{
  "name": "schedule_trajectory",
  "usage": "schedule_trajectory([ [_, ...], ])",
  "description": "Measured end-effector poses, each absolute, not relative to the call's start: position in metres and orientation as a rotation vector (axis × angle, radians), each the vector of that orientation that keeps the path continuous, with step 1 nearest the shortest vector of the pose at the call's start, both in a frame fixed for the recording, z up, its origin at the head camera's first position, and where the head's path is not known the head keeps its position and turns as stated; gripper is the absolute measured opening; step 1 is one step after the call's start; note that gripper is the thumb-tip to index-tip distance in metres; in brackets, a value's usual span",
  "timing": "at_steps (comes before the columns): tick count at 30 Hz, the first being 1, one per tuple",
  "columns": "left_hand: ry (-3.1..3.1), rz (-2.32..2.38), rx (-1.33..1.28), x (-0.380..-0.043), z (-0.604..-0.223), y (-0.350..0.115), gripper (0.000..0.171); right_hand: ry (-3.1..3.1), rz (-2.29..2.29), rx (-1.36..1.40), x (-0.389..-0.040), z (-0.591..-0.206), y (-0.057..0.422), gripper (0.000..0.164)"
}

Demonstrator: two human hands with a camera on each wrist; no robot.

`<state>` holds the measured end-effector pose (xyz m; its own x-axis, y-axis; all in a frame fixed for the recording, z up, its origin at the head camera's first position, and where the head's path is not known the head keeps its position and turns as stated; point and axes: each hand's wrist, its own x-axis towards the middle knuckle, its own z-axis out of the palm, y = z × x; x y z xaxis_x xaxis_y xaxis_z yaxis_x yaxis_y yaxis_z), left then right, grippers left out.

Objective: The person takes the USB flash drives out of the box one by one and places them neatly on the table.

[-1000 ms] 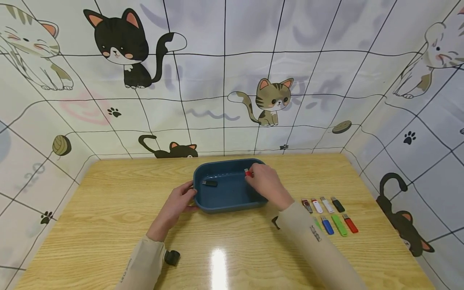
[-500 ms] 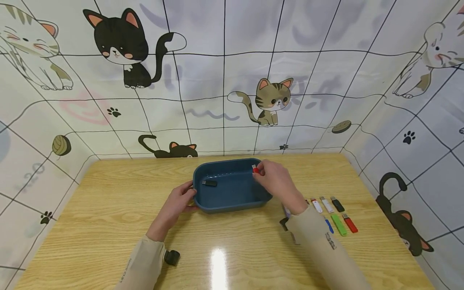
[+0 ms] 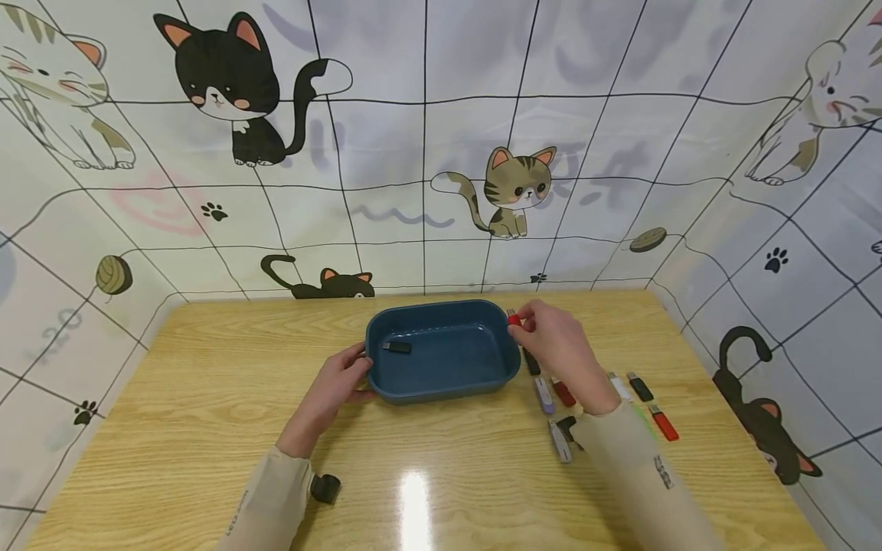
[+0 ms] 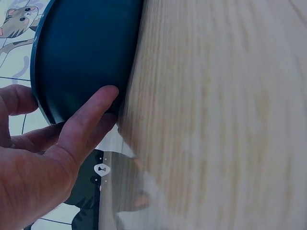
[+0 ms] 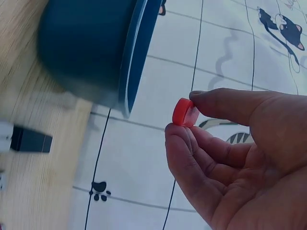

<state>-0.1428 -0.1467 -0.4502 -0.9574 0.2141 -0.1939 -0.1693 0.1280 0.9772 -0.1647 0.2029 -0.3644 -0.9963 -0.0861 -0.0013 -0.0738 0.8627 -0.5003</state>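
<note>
Between thumb and fingertips, my right hand [image 3: 560,344] pinches a red USB stick [image 3: 514,318], just outside the right end of a blue plastic tub [image 3: 444,394]. In the right wrist view the red USB stick [image 5: 181,113] shows end-on, apart from the tub's wall [image 5: 86,52]. My left hand [image 3: 338,379] holds the tub's left end; in the left wrist view its fingers [image 4: 88,115] lie against the outer wall and the thumb touches the rim. A black USB stick [image 3: 397,347] lies inside the tub, towards its left.
Right of the tub lie several USB sticks, among them a black one [image 3: 531,363], a purple-grey one [image 3: 544,396] and a red one [image 3: 664,423]; my right arm covers some. A small black object [image 3: 325,488] is at my left sleeve. A cat-patterned sheet [image 3: 386,222] backs the table.
My right hand has moved right with the red USB stick, from above the tub's inside to beyond its right rim. The left hand and tub have stayed in place.
</note>
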Motion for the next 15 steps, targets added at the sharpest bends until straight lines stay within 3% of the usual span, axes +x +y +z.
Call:
schedule_trajectory([
  [15,2.123,1.898,0.041,-0.144,-0.451,-0.146,0.053,3.027,-0.771,-0.077,-0.163,-0.375,0.239,0.033],
])
